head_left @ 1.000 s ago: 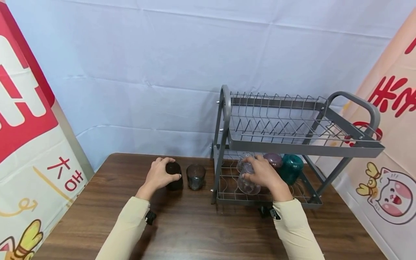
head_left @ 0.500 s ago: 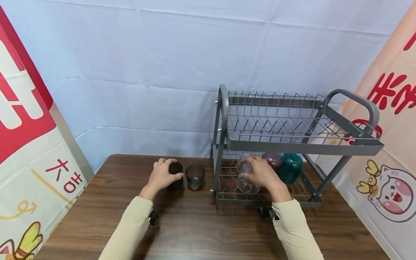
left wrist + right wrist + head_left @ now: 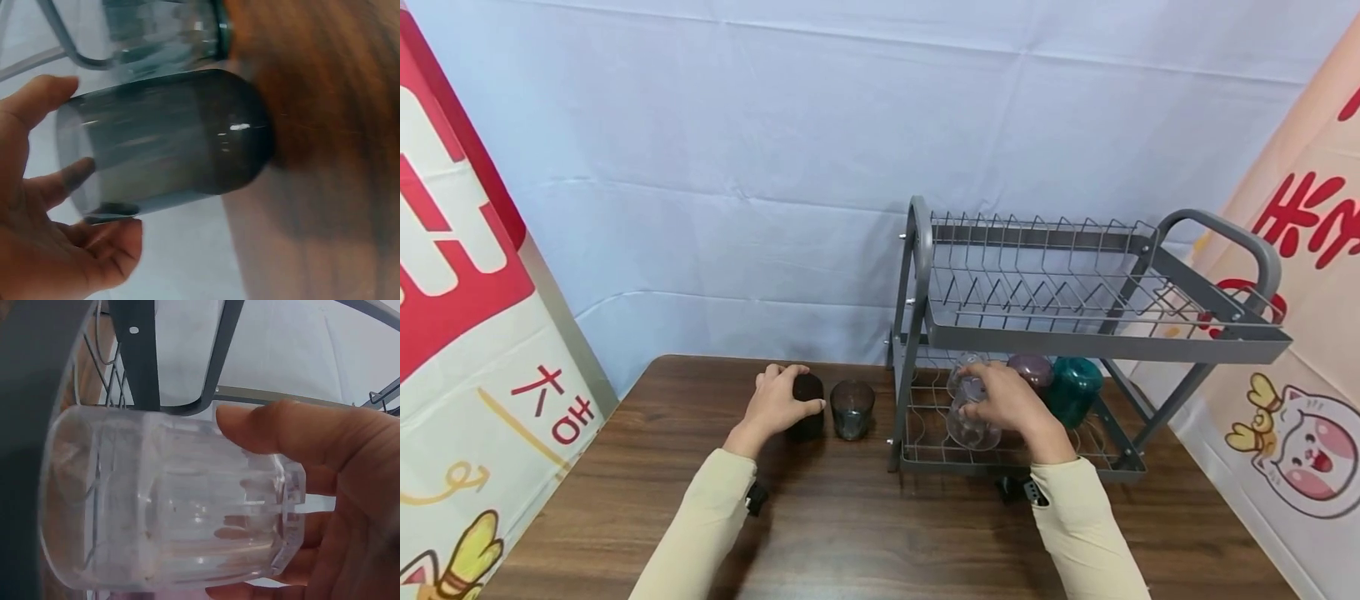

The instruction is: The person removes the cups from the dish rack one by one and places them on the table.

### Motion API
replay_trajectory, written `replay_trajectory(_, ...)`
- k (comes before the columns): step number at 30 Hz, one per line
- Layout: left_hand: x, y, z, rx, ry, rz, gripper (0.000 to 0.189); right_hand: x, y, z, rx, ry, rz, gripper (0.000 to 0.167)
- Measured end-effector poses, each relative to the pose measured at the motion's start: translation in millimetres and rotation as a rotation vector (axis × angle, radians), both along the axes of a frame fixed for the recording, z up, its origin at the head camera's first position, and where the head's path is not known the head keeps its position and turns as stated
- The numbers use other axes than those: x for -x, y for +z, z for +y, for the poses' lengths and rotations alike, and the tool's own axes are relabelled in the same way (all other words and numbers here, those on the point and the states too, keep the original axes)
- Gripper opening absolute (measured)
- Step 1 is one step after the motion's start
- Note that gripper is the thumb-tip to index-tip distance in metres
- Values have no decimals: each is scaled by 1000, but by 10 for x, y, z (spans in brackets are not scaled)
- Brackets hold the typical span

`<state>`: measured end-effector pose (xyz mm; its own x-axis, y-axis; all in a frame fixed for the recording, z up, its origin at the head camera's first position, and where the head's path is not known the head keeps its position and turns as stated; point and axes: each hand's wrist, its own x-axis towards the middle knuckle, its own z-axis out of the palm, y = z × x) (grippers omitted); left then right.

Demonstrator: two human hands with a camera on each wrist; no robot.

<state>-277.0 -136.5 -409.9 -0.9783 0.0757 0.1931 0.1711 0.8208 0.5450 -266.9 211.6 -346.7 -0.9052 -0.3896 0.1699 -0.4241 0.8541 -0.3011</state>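
Note:
My left hand grips a dark tinted glass near its upper rim. The rounded bottom of that glass appears to rest on the wooden table, although blur hides the exact contact. Just right of it stands a shorter smoky-grey glass tumbler. On the rack's lower tier, my right hand holds a clear faceted glass upside down by its base, mouth downward. The thumb and fingers wrap its sides. A second clear glass sits just behind it, partly hidden.
A grey two-tier dish rack covers the right of the table. On its lower tier, a purple glass and a teal glass stand right of my right hand. The upper tier hangs close above that hand. A pale cloth backs the table.
My left hand has shifted slightly right with the dark glass, closer to the grey tumbler. The right hand and its clear glass have stayed in place.

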Motion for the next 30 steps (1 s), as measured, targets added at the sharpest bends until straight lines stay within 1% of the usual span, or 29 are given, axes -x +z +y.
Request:
replay_trajectory(2, -16, 73, 9, 29, -8, -10, 64, -5, 37, -13, 10, 15, 13, 51)
replay_trajectory(6, -64, 250, 32, 84, -22, -30, 63, -41, 110, -31, 23, 18, 25, 53)
replay_trajectory(8, -79, 312, 33, 102, -28, -32, 62, -51, 135, -35, 25, 17, 27, 53)
replay_trajectory(10, -89, 348, 32, 107, -32, -32, 62, -47, 146, -39, 27, 18, 31, 53)
replay_trajectory(13, -100, 359, 39, 111, -30, -31, 61, -45, 142, -55, 36, 17, 50, 52)
replay_trajectory(16, -143, 349, 62, 142, -32, -6, 59, -78, 129, -70, 42, 3, 65, 53)
replay_trajectory(20, -265, 360, 133, 211, -48, 66, 57, -173, 127, -83, 51, -41, 88, 53)
replay_trajectory(22, -332, 373, 171, 226, -54, 99, 56, -226, 133, -90, 56, -62, 107, 54)
replay_trajectory(26, -448, 390, 216, 212, -51, 131, 54, -311, 161, -101, 48, -71, 128, 54)
replay_trajectory(30, -543, 388, 233, 195, -56, 169, 55, -363, 189, -108, 53, -64, 123, 52)
